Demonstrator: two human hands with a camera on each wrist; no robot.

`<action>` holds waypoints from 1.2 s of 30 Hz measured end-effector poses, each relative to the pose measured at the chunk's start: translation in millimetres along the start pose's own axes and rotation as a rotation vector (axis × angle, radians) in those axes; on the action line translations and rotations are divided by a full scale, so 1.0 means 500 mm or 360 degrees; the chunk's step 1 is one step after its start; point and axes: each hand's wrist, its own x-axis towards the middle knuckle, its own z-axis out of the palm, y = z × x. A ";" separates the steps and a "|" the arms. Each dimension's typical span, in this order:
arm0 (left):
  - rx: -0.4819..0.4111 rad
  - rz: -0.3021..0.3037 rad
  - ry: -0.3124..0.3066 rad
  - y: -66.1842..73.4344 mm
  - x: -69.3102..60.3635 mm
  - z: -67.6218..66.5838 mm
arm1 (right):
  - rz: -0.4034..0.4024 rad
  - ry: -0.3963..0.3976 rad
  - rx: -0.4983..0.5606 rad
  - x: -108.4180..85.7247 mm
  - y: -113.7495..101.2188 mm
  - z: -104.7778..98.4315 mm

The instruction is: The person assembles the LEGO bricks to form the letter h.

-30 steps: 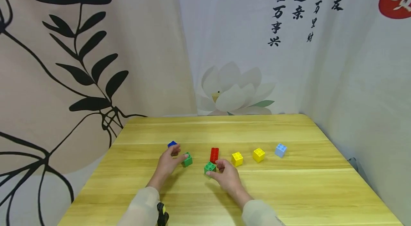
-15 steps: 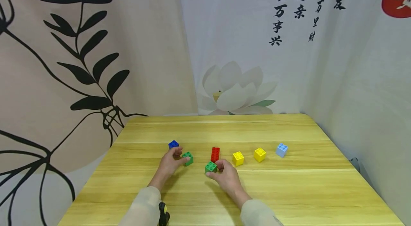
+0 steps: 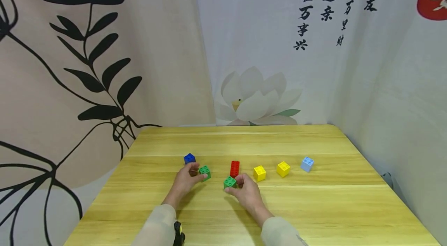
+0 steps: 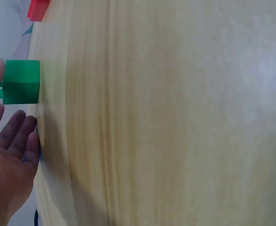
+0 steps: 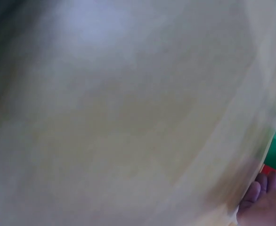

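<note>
Left hand loosely spread beside the left green brick; right hand pinching the right green brick.
Both bricks sit on the wooden surface; printed cloth hangs behind.

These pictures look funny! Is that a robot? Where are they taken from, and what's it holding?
No robot here, just a person. The wide picture comes from a camera worn on the head; the other two come from cameras on the wrists. On the table sit a dark blue block, a red block, two yellow blocks and a light blue block. The left hand, fingers relaxed, is beside the left green block; I can't tell whether it touches. The right hand seems to pinch the right green block, with the red one just behind it.
</note>
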 end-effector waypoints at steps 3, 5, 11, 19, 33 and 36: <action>0.0007 0.0005 0.0006 0.001 -0.001 0.000 | 0.0012 -0.0005 -0.0011 0.001 -0.002 -0.002; 0.0009 0.0016 0.0010 0.001 -0.002 0.001 | 0.0007 -0.0012 -0.0019 0.001 -0.003 -0.004; 0.0020 0.0035 0.0025 0.001 -0.005 0.003 | -0.0051 -0.0072 -0.0023 0.005 -0.003 -0.014; 0.0022 0.0040 0.0032 -0.003 -0.005 0.004 | -0.0070 -0.0225 0.0007 0.016 -0.001 -0.027; -0.0024 -0.0001 0.0001 0.002 0.001 -0.008 | 0.0045 -0.0357 0.0022 0.032 -0.006 -0.041; -0.0035 0.0003 -0.0020 0.007 0.002 -0.015 | 0.0041 -0.0350 0.0037 0.031 -0.008 -0.040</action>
